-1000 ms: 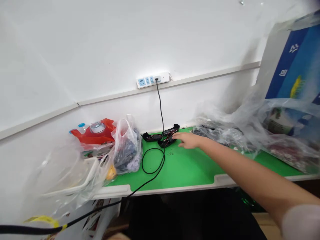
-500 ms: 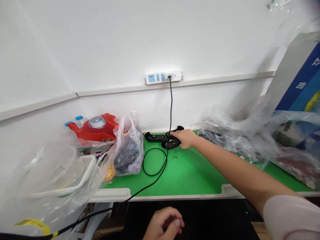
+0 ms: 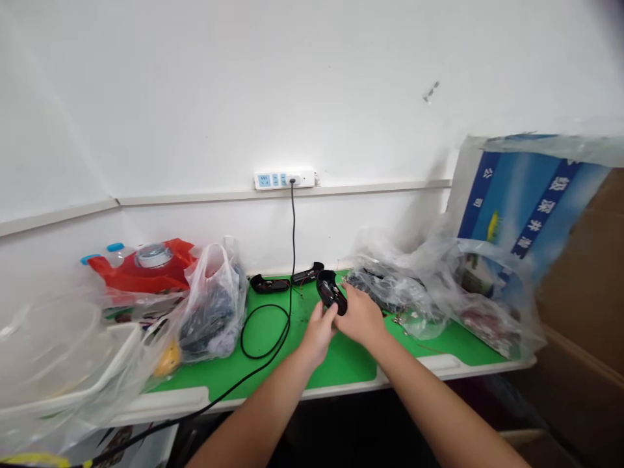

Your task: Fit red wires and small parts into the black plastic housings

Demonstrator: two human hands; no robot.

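Note:
A black curved plastic housing (image 3: 329, 291) with an open inner side is held up over the green tabletop (image 3: 341, 364). My right hand (image 3: 361, 314) grips it from the right. At its lower end my left hand (image 3: 319, 331) has its fingers closed on it. Two similar black housings lie at the back of the table against the wall, one (image 3: 269, 285) left of the black cable (image 3: 293, 240) and another (image 3: 308, 275) just right of it, with thin red wires.
Clear plastic bags (image 3: 214, 305) and a red bag (image 3: 141, 273) crowd the left. On the right are another clear bag (image 3: 414, 299), small parts and a blue printed box (image 3: 526, 188). The cable runs from a wall socket strip (image 3: 273, 180) and loops across the table.
One black housing has been lifted off the table by my right hand. My left hand has risen from below the table edge to it. The view has turned right.

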